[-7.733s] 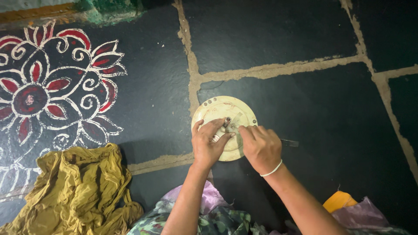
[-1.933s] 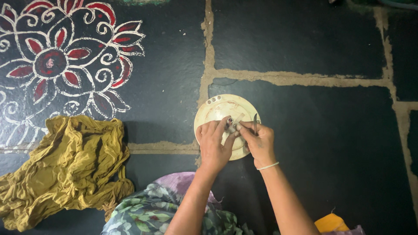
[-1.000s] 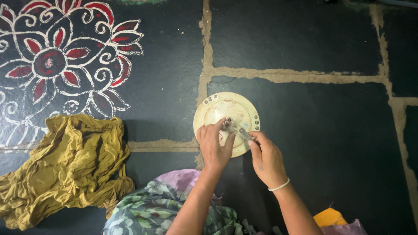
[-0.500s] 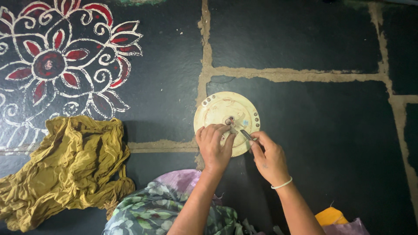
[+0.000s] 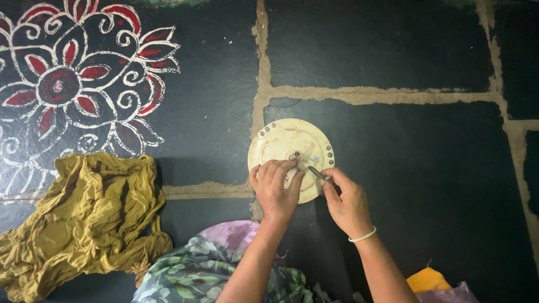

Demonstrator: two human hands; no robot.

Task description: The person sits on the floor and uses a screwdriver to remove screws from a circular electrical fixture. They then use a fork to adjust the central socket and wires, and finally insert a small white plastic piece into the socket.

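Observation:
A round cream-coloured metal disc (image 5: 283, 143) with small holes round its rim and a hub at its centre lies flat on the dark stone floor. My left hand (image 5: 276, 188) rests on the disc's near edge, its fingers curled toward the hub. My right hand (image 5: 347, 199) grips a thin grey metal tool (image 5: 315, 171) whose tip points at the hub. A pale bangle (image 5: 362, 235) circles my right wrist.
A crumpled mustard-yellow cloth (image 5: 84, 216) lies on the floor to the left. A red and white flower pattern (image 5: 73, 84) is painted at the upper left. Sandy mortar joints (image 5: 382, 95) cross the floor. Floral fabric (image 5: 208, 269) covers my lap, orange and lilac cloth (image 5: 435, 283) lies lower right.
My right hand has drawn back off the disc's centre toward its right edge, the tool still in it. My left hand stays on the disc. The view has shifted slightly.

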